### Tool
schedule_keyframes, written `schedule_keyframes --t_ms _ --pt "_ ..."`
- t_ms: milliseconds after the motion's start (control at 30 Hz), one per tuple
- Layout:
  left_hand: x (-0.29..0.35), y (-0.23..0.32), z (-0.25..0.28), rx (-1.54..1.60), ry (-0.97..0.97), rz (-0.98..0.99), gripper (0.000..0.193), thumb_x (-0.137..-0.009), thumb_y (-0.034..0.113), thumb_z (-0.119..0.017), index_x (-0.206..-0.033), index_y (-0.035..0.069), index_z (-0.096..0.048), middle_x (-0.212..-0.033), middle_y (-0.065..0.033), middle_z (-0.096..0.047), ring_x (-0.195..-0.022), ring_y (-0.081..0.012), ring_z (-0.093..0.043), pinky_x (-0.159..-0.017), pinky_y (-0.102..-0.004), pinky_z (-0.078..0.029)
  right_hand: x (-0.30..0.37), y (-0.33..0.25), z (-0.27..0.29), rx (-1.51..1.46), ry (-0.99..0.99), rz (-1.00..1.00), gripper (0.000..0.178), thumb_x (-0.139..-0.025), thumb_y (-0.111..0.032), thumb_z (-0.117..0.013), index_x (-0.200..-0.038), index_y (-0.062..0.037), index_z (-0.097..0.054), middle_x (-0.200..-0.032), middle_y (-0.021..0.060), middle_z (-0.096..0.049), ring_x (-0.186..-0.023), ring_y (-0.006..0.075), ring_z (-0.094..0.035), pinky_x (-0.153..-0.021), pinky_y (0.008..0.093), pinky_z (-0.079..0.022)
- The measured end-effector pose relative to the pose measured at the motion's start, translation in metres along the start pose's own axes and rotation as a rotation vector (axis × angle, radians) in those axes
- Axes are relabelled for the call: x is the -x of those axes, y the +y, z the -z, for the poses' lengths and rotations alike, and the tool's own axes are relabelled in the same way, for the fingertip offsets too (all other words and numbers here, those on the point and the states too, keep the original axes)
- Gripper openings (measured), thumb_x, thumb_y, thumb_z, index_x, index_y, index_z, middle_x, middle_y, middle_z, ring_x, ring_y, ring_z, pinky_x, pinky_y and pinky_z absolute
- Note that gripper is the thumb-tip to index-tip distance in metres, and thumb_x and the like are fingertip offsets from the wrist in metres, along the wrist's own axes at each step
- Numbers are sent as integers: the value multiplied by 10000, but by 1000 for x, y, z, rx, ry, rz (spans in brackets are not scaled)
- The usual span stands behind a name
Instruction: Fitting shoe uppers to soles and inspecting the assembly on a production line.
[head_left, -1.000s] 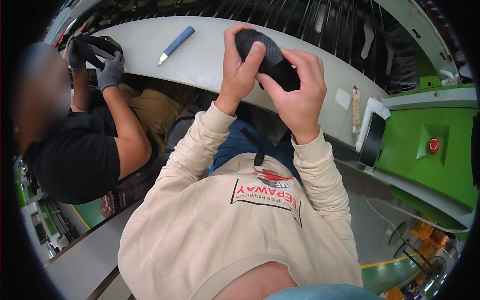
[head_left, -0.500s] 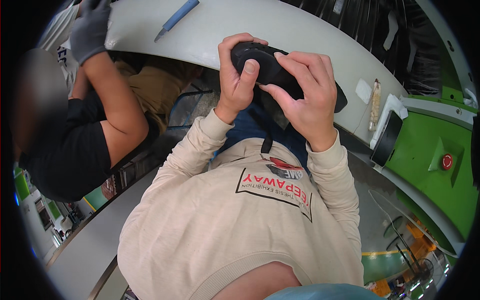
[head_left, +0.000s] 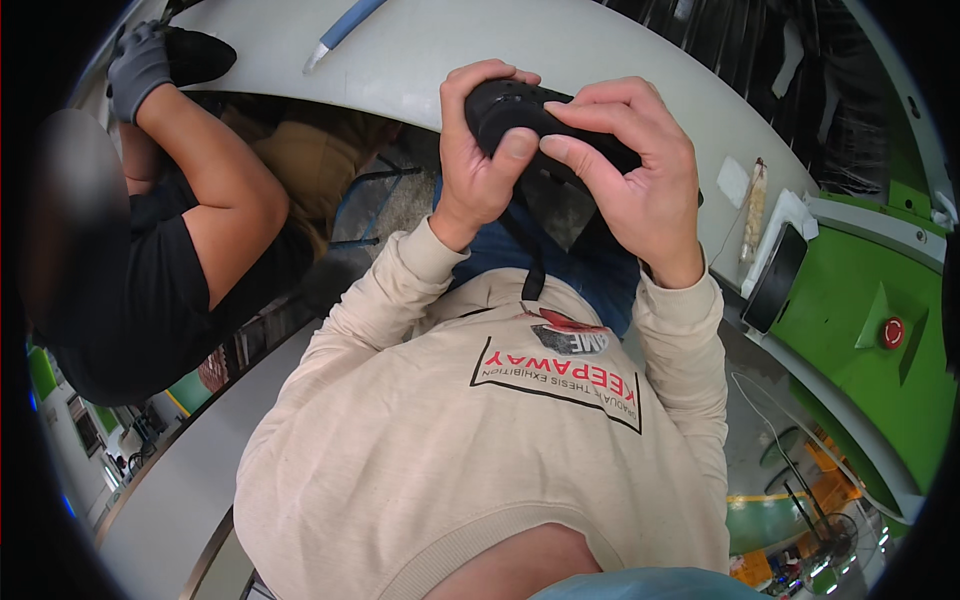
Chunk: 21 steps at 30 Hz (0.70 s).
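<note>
My left hand [head_left: 474,160] grips one rounded end of a black shoe [head_left: 508,106], thumb pressed on its near side and fingers around the far side. Small holes show on that end, so it looks like a clog. My right hand [head_left: 645,165] bends over the shoe's middle, with thumb and forefinger tips close together at its upper surface. Whether a small piece sits between those tips cannot be made out. Behind the right hand the rest of the shoe is mostly hidden. It is held up above my lap, at the table's near edge.
A white table [head_left: 420,50] curves across the front, bearing a blue-handled tool [head_left: 345,30]. On the left, a co-worker's grey-gloved hand [head_left: 140,75] touches another black shoe [head_left: 200,55]. To the right are a phone-like black slab [head_left: 776,278] and a green machine with a red button [head_left: 892,333].
My right hand has shifted right and slightly up along the shoe, its thumb moving from the lower edge onto the upper surface. The co-worker's glove came down, and a black shoe now shows beside it.
</note>
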<state>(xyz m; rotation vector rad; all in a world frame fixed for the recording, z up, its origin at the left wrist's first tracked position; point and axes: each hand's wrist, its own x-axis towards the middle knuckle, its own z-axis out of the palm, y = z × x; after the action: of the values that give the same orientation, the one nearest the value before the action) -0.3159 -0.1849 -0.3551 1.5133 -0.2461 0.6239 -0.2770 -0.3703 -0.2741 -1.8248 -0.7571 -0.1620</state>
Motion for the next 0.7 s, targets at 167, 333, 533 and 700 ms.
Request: schedule_keyframes --t_ms 167,333,533,700 --pt "-2 8 -4 -71 -3 32 528 -1091 339 -672 -1450 10 -467 -1293 -214 -692 -1183 -259 -686 -1039 -379 -551 -1 1 2 -2 -47 -11 279 -852 -25 -888 -1128 -38 -848 -1092 68 -716 -1008 197 -697 -905 307 -551" --pt "-2 7 -9 -91 57 5 467 -1090 315 -660 -1394 1 -498 -1275 -202 -689 -1173 -255 -687 -1029 -375 -551 -2 1 -2 -6 -2 1 252 -803 -43 -895 -1050 -46 -845 -1018 73 -734 -965 252 -685 -817 344 -563" --pt "0 -4 -14 -95 165 -71 406 -1039 271 -694 -1307 1 -553 -1230 -171 -646 -1093 -236 -661 -975 -354 -538 -3 -2 -2 35 -22 -3 256 -802 -64 -902 -1053 -59 -850 -1014 65 -736 -965 256 -682 -822 352 -561" --pt "-1 -3 -13 -104 158 -61 419 -997 264 -737 -1284 5 -575 -1236 -153 -619 -1056 -219 -633 -949 -335 -524 -1 -5 4 62 1 -56 250 -782 -97 -927 -1014 -57 -846 -994 62 -742 -956 255 -677 -817 351 -557"
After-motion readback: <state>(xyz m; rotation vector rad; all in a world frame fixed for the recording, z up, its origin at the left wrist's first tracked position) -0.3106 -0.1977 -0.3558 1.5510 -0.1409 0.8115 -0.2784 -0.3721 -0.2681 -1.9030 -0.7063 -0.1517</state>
